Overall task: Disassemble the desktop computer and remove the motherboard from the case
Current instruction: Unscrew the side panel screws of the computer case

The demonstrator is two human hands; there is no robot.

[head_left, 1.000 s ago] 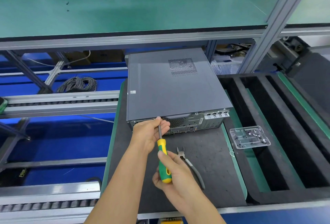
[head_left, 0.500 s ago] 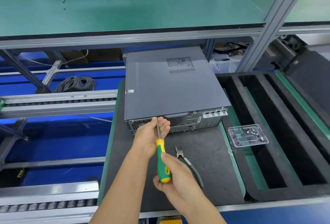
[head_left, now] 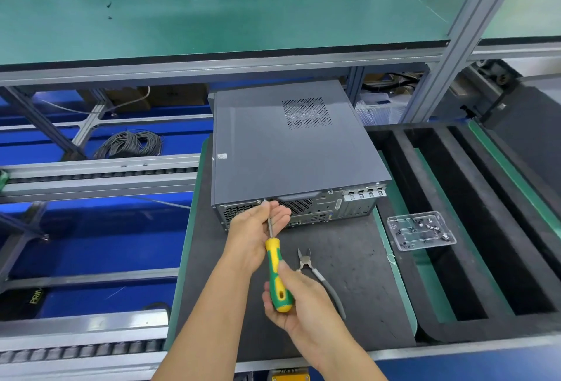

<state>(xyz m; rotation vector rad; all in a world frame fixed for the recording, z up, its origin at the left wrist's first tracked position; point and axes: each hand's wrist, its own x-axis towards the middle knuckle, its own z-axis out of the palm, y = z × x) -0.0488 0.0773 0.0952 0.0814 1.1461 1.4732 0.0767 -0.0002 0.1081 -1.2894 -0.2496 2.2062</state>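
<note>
Hands (head_left: 258,229) unmoved; screwdriver (head_left: 277,274) tip still meets case (head_left: 288,150) rear.

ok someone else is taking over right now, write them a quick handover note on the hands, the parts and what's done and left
Left hand: steadies the screwdriver shaft, tip at a screw on the rear top edge of the computer case.
Right hand: grips the green-yellow handle.
Side cutters lie on the mat beside the right hand; the clear tray on the right holds loose screws.
Done: nothing visible; the cover is still on.
Left: rear screws, cover, internals, motherboard.
</note>
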